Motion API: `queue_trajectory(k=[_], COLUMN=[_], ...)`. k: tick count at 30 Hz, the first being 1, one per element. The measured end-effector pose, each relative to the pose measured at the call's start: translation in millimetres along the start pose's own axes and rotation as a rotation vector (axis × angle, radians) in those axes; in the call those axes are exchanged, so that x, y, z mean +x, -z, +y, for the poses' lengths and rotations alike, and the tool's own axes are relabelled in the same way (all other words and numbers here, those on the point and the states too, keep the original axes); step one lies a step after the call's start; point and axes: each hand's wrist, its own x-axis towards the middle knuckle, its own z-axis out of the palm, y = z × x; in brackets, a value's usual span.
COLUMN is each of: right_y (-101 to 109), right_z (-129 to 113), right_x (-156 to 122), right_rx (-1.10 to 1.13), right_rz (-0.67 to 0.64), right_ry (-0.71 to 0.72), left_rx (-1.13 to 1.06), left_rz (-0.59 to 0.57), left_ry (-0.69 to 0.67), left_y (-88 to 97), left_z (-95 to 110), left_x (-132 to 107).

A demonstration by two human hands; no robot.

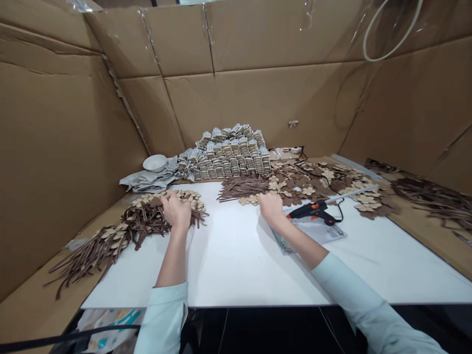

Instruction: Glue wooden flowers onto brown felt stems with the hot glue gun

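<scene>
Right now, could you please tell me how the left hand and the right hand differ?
The left hand rests on wooden flowers beside brown strips, while the right hand touches other flowers. The left hand sits farther from the glue gun than the right hand. Both are bare, with pale sleeves.

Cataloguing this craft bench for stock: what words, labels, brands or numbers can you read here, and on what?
Printed sheet under the hot glue gun: coloured print, too small to read.
Stacked packets: labels too small to read.
Nothing else legible.
</scene>
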Motion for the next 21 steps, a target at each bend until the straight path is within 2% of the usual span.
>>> queue_trajectory(k=[3, 6, 8, 10, 12, 14, 17, 21], right_y=[1.1, -4.1, -10.0, -15.0, -17.3, -16.0, -9.3, -1.5], right_z=[2.5, 6.5, 10.0, 14.0, 18.2, 22.3, 28.4, 37.0], right_x=[-12.1, -34.9, -53.2, -69.7, -81.5, -88.0, -90.8, -88.4], right_rx=[-0.052, -0.053, -0.001, 0.069, 0.177, 0.314, 0.481, 0.538], right_rz=[0.134, 0.209, 0.142, 0.043, -0.053, -0.107, -0.077, -0.022], right_ry=[0.029, 0.212, 0.295, 0.342, 0.366, 0.358, 0.321, 0.304], left_rx=[0.040, 0.118, 0.204, 0.281, 0.352, 0.418, 0.461, 0.380], left_rz=[0.056, 0.001, -0.085, -0.212, -0.292, -0.316, -0.328, -0.321], left_ry=[-0.203, -0.466, -0.646, -0.761, -0.796, -0.792, -0.788, -0.732], left_y=[-8.6, -25.6, -39.6, -53.7, -65.5, -73.6, -78.0, -70.7], left_z=[11.5, 23.0, 29.8, 35.8, 40.7, 44.6, 48.3, 51.8], left_x=[-10.4, -17.7, -19.9, -20.6, -20.9, -21.5, -23.5, -22.6])
